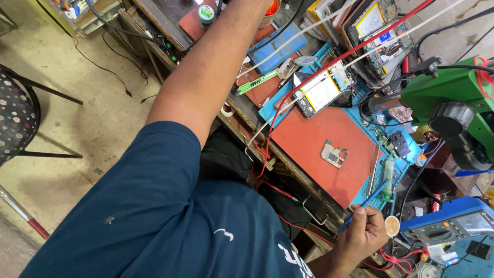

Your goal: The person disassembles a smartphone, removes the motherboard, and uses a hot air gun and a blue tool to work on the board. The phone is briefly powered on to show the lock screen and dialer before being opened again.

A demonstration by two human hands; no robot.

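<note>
My right hand (363,234) is at the bench's near edge, closed around a thin blue-handled tool (371,198) whose tip points toward the blue mat (370,183). A small bare circuit board (334,153) lies alone on the red work mat (314,139), a short way from that hand. An opened phone (321,90) with its insides showing rests at the mat's far end. My left arm (206,77) stretches across the bench and leaves the frame at the top, so my left hand is out of sight.
A green microscope stand (453,103) and a blue multimeter (453,224) stand on the right. Red and white cables (309,77) cross the bench. More opened devices (378,31) are stacked at the back. A patterned chair (15,118) stands on the floor, left.
</note>
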